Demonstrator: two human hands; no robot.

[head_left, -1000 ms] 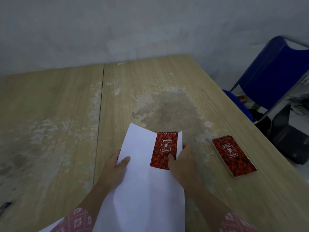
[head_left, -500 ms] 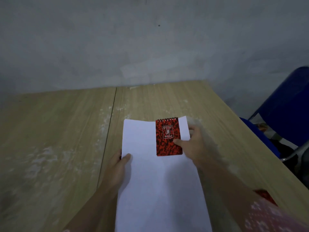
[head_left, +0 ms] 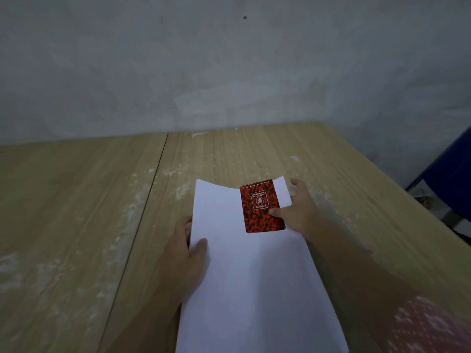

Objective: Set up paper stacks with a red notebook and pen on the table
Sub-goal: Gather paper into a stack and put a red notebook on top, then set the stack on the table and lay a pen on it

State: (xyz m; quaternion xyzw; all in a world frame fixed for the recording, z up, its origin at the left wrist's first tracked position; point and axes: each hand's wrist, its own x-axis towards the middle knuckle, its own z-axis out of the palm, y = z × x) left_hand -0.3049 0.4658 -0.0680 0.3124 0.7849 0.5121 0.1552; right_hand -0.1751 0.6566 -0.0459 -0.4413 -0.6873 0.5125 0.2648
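Observation:
A white paper stack (head_left: pixel 244 271) lies lengthwise on the wooden table (head_left: pixel 84 212), its far edge curled up slightly. A small red spiral notebook (head_left: pixel 261 208) sits on the stack's far right corner. My left hand (head_left: pixel 187 253) grips the stack's left edge, thumb on top and fingers under it. My right hand (head_left: pixel 297 212) holds the right edge beside the notebook, its thumb pressing on the notebook's cover. No pen is in view.
A grey wall runs along the table's far edge. A blue chair (head_left: pixel 451 171) stands past the table's right edge. A seam (head_left: pixel 153 182) splits the tabletop left of the paper. The worn wood shows pale scuffed patches.
The paper stack with the notebook on it has slid away from me toward the wall, both hands moving with it. The view has tilted up; the second red notebook at right is out of sight.

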